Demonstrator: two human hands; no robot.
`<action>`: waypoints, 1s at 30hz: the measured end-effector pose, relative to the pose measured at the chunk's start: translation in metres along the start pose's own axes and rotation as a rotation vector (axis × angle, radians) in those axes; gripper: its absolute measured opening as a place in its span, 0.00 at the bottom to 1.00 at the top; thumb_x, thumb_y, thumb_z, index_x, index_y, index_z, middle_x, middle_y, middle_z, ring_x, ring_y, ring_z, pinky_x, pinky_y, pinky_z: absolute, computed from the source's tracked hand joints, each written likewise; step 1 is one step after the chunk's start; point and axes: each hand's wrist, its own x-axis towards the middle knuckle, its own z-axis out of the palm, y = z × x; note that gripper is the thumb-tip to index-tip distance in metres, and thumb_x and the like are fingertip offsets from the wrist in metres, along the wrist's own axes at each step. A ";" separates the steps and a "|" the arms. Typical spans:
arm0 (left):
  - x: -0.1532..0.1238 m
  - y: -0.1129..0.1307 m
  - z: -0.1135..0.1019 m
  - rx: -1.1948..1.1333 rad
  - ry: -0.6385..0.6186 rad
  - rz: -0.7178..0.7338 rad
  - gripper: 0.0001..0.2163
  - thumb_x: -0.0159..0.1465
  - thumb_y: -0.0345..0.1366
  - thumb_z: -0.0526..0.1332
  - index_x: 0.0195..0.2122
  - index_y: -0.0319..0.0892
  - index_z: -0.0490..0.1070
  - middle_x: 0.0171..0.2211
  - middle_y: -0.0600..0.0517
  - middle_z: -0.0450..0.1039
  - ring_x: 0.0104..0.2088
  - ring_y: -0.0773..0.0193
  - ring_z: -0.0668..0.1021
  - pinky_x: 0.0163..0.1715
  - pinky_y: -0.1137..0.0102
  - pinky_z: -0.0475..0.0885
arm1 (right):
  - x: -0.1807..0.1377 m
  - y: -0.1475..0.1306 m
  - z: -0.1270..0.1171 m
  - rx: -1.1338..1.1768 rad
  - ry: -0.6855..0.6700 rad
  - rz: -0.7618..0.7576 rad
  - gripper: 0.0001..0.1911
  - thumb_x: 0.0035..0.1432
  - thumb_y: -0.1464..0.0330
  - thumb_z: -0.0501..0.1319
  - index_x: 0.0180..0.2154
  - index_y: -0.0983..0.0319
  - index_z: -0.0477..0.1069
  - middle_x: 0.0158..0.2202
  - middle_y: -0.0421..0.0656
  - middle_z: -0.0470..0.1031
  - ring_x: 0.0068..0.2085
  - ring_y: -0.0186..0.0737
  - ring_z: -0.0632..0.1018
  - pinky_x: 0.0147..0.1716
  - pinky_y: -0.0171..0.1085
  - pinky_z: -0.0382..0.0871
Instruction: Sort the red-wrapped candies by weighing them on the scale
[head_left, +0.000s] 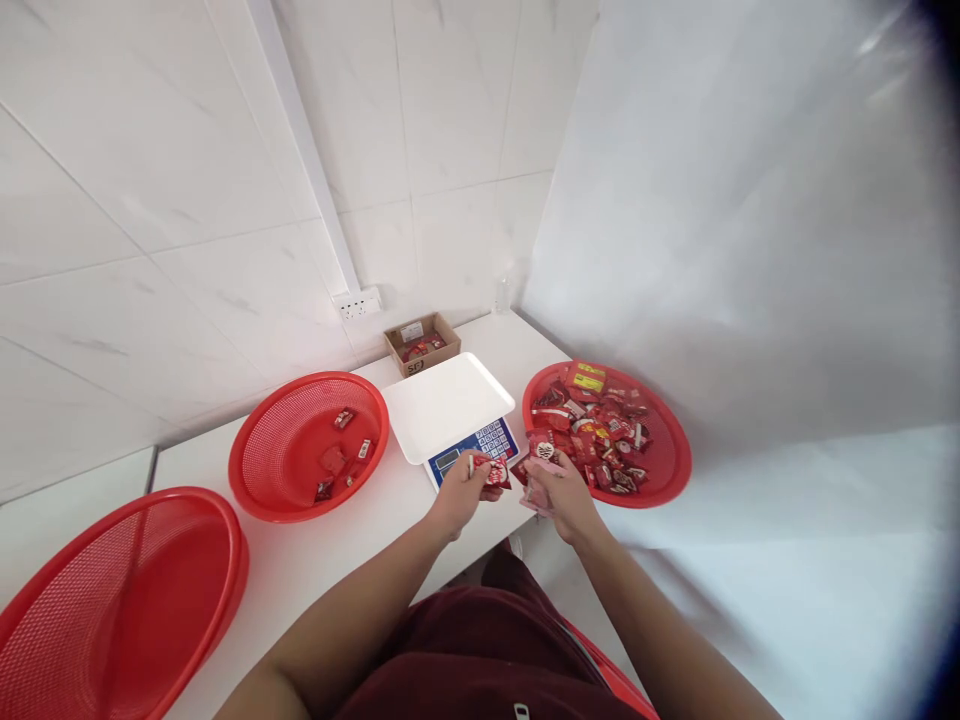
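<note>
My left hand [459,492] is closed on a small red candy packet [493,470] just in front of the scale's blue keypad [480,446]. My right hand [559,490] is closed on a pink packet [538,470] beside it, near the rim of the red tray [670,470] heaped with several red wrapped sweets. The white weighing pan [446,403] of the scale lies bare behind both hands. To the left stands a red mesh basket [259,455] holding a few red packets.
A second, larger red mesh basket [112,610] sits at the near left. A small cardboard box [421,343] rests against the tiled wall beside a wall socket [358,303]. A white sheet hangs on the right.
</note>
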 end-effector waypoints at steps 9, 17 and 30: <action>0.067 0.021 -0.031 -0.442 0.336 -0.049 0.08 0.59 0.33 0.63 0.37 0.41 0.65 0.31 0.51 0.73 0.29 0.70 0.77 0.35 0.73 0.74 | 0.039 -0.008 -0.018 -0.029 -0.129 0.396 0.19 0.43 0.65 0.69 0.38 0.56 0.66 0.27 0.36 0.75 0.23 0.34 0.76 0.26 0.39 0.74; 0.099 0.026 -0.030 -0.135 0.610 -0.033 0.34 0.55 0.40 0.66 0.60 0.55 0.50 0.60 0.45 0.57 0.45 0.61 0.75 0.40 0.67 0.72 | 0.086 -0.018 -0.022 -0.069 -0.247 0.353 0.24 0.42 0.65 0.68 0.44 0.55 0.68 0.37 0.40 0.78 0.32 0.38 0.78 0.29 0.36 0.73; 0.085 0.004 0.025 -0.184 0.445 -0.149 0.16 0.56 0.48 0.62 0.38 0.41 0.68 0.34 0.51 0.73 0.31 0.68 0.75 0.31 0.73 0.71 | 0.125 -0.020 -0.019 -0.263 -0.647 0.281 0.24 0.41 0.65 0.67 0.45 0.59 0.71 0.34 0.40 0.78 0.32 0.37 0.77 0.31 0.35 0.70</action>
